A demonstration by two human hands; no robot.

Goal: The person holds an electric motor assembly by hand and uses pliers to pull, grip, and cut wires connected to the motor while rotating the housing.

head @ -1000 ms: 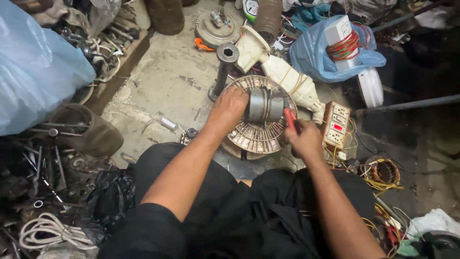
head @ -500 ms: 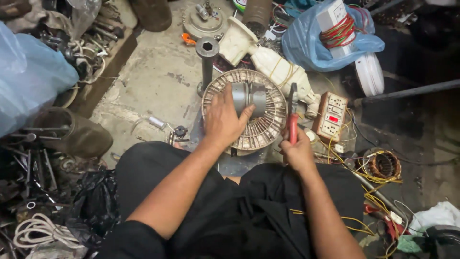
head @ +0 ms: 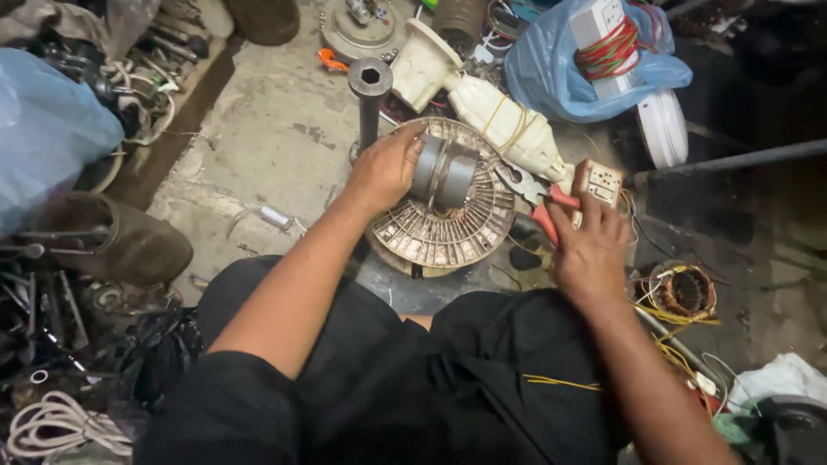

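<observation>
Left hand wrapped over the grey cylindrical hub of a round, finned metal motor rotor, which lies flat on the concrete floor just ahead of the knees. Right hand closed round red-handled pliers, jaws pointing at the rotor's right rim. A dark upright steel pipe stands just behind the left hand; a cream plastic housing bound with string and a beige switch box crowd the right. Bare floor lies open to the left.

2 hands, 1 motor, 1 pliers, 2 blue bags
</observation>
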